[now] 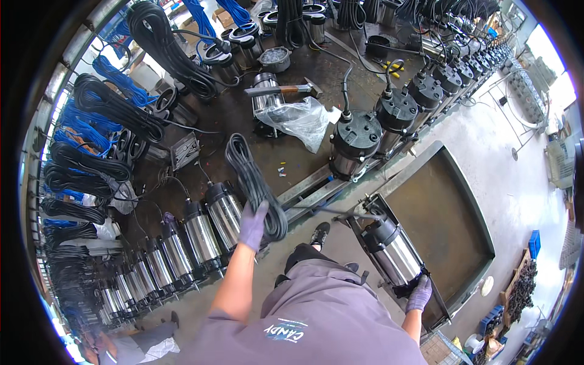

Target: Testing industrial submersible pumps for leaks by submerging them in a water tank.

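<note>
My left hand (252,225), in a thin purple glove, is closed around a coiled bundle of black cable (248,169), lifted in front of the workbench. A cable runs right from it toward the black top of a shiny steel submersible pump (394,252). That pump lies tilted in a narrow metal frame (366,242) at the edge of a tank. At the pump's lower end is my gloved right hand (419,294), its fingers curled around the black base and partly hidden by it.
Several steel pumps (176,252) stand along the bench's left edge, others with black tops (358,135) along the right. On the dark bench (243,118) lie a hammer (286,89), plastic wrap (298,121) and cable coils (118,106). The shallow tank (483,228) holds brownish liquid. Another person (131,344) is at lower left.
</note>
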Available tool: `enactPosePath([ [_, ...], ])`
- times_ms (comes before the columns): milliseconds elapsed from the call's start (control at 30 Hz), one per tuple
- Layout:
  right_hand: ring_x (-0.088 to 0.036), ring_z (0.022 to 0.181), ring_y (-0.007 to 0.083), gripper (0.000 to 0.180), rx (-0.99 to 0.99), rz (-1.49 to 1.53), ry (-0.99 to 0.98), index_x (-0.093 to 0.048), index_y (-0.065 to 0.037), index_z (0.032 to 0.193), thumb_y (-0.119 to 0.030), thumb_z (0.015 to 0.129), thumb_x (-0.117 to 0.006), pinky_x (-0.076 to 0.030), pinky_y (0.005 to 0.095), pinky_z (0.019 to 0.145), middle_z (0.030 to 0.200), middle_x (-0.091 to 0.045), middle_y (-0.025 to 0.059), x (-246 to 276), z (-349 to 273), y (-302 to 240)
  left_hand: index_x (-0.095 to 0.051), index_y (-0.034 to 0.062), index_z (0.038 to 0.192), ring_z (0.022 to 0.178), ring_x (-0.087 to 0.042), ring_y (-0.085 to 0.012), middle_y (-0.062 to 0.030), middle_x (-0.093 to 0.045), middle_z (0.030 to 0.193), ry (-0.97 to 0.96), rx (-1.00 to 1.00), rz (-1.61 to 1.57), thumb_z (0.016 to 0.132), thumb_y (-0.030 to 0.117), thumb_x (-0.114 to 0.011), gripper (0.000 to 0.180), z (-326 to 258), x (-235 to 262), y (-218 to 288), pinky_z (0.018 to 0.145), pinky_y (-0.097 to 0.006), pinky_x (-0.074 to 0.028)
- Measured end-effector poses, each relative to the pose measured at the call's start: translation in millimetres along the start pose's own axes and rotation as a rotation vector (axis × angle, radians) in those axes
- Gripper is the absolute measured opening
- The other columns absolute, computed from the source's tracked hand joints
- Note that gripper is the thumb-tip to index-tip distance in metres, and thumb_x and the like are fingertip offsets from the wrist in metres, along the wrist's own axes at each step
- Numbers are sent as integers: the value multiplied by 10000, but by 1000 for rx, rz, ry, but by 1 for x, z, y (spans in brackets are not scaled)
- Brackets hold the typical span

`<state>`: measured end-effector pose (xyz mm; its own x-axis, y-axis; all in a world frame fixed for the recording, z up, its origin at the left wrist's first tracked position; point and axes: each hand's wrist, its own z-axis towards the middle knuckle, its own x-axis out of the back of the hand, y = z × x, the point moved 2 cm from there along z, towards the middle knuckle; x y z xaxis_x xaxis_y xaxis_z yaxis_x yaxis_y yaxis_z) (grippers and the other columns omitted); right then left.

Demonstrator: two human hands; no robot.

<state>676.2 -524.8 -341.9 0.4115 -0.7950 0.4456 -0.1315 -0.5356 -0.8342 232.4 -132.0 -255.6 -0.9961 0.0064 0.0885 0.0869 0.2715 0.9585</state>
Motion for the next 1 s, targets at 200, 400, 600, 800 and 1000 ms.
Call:
enactPosePath([
  [200, -592, 776, 140, 384, -45, 18, 17, -690, -3, 1107, -363, 1081, -558, -508, 329, 717, 883, -664, 45, 2, -1, 7, -633, 24, 1304, 1138, -652, -425, -254, -682, 1205, -52, -482, 953, 990, 372, -663, 469, 55, -49, 23, 1016, -437, -511],
  [400, -586, 764, 165, 393, 58, -118, 43, -682, 4, 1103, -366, 1080, -553, -500, 359, 711, 873, -664, 76, -2, -6, -4, -700, 46, 1029, 905, -672, -426, -208, -716, 928, -786, -561, 713, 1026, 420, -593, 389, 3, -159, 38, 811, -493, -539],
  [600, -593, 768, 201, 418, 137, -211, 85, -677, 15, 1111, -381, 1078, -547, -502, 388, 722, 887, -676, 111, 5, -11, 0, -703, 33, 1020, 887, -685, -417, -222, -723, 937, -817, -333, 821, 991, 455, -649, 427, -18, -197, -18, 810, -490, -543],
  [800, -659, 1147, 328, 486, 91, -306, 120, -653, 3, 1284, -413, 1075, -514, -490, 385, 1019, 1249, -693, 212, 11, -23, 2, -609, 28, 1355, 1182, -641, -323, -222, -669, 1266, -1096, -105, 424, 997, 534, -628, 620, -29, -240, -67, 1037, -423, -492],
  [1000, -643, 1031, 535, 385, 74, -455, 135, -607, -13, 1141, -375, 1011, -587, -512, 574, 863, 1054, -700, 314, -11, -29, -53, -740, -20, 1155, 908, -677, -226, -151, -760, 1030, -873, -68, 668, 995, 639, -586, 695, -16, -266, -70, 835, -388, -526],
])
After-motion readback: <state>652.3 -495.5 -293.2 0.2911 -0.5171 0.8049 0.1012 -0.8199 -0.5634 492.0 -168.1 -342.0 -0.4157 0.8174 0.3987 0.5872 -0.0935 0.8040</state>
